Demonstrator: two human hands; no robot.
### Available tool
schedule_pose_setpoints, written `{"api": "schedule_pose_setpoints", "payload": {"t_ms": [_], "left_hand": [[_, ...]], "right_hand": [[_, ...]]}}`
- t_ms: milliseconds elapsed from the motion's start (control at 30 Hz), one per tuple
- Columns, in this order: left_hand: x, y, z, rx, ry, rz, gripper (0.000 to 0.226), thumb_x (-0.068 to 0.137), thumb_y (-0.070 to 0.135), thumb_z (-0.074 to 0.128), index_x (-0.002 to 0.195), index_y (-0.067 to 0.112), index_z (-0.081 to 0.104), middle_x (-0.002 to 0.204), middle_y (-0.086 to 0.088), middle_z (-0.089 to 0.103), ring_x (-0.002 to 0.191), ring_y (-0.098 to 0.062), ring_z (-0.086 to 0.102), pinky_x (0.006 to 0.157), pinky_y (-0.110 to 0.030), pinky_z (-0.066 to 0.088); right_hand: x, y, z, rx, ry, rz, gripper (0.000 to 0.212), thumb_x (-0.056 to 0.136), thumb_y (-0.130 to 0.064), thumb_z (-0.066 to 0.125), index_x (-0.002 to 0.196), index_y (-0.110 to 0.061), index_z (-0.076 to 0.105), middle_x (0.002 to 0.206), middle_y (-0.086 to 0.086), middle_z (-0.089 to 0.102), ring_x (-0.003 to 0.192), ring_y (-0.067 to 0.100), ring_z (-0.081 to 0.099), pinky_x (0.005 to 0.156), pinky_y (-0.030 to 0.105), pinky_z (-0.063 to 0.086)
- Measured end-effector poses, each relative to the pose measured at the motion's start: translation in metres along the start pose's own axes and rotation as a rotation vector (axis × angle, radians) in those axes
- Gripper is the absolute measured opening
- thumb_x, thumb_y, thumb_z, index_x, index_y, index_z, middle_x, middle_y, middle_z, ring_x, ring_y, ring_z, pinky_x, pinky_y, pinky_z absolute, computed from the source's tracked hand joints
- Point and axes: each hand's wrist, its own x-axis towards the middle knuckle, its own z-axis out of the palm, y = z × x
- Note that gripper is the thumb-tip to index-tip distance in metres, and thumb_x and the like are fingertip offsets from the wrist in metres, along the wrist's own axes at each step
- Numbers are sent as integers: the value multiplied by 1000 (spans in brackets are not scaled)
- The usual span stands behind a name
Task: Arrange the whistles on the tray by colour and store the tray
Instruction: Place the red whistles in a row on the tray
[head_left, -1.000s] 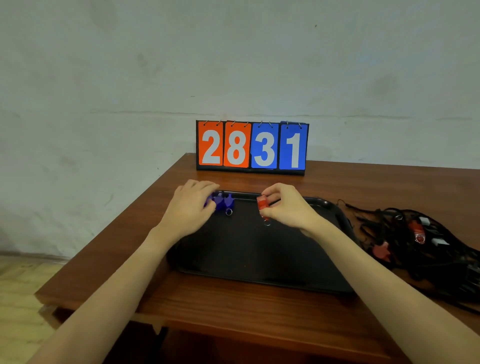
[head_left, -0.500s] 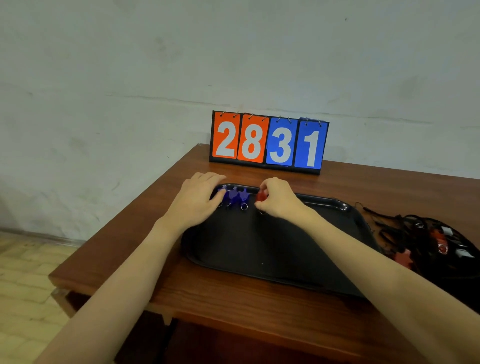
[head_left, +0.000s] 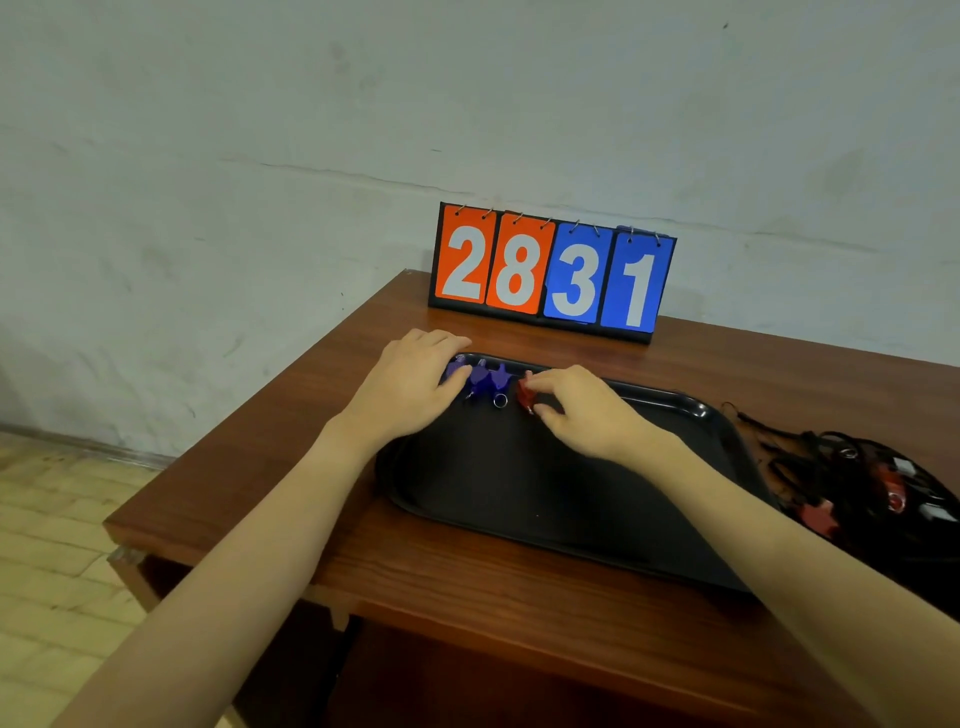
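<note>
Our left hand (head_left: 410, 387) lies palm down over the far left corner of the black tray (head_left: 545, 499), its fingers (head_left: 441, 340) loosely spread and flat, gripping nothing; the thumb touches the leftmost of the blue whistles (head_left: 485, 382). These whistles sit in a short row along the tray's far rim, a metal ring showing under one of them. Just beside them, to the right, we pinch a red whistle (head_left: 524, 392) with the thumb and forefinger of our right hand (head_left: 582, 415), low at the tray surface. The tray rests on the brown tabletop (head_left: 467, 577), in front of a flip scoreboard (head_left: 553, 273) reading 2831. Off the tray's right edge lies a tangle of black cords (head_left: 852, 467) with more red whistles among them.
</note>
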Motion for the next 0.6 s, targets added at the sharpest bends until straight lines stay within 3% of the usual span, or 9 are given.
{"api": "schedule_pose_setpoints", "payload": {"t_ms": [133, 433, 600], "left_hand": [[-1, 2, 1, 9, -21, -6, 45, 99, 34, 44, 142, 21, 42, 146, 0, 45, 134, -18, 40, 110, -38, 32], [-2, 1, 2, 7, -36, -14, 45, 99, 35, 45, 142, 21, 42, 146, 0, 45, 134, -19, 40, 110, -39, 33], [-3, -3, 2, -6, -14, -7, 45, 99, 34, 46, 142, 21, 42, 145, -1, 47, 133, -20, 41, 109, -40, 34]], "right_hand": [[-1, 0, 1, -14, -36, -12, 38, 95, -21, 53, 133, -18, 54, 146, 1, 46, 132, 21, 44, 108, 44, 40], [1, -3, 1, 9, -34, -31, 43, 95, -20, 54, 137, -15, 50, 146, 4, 44, 135, 21, 40, 111, 38, 35], [-14, 0, -12, 66, 62, 3, 50, 94, -24, 56, 142, -15, 42, 147, 4, 42, 136, 19, 39, 111, 34, 32]]}}
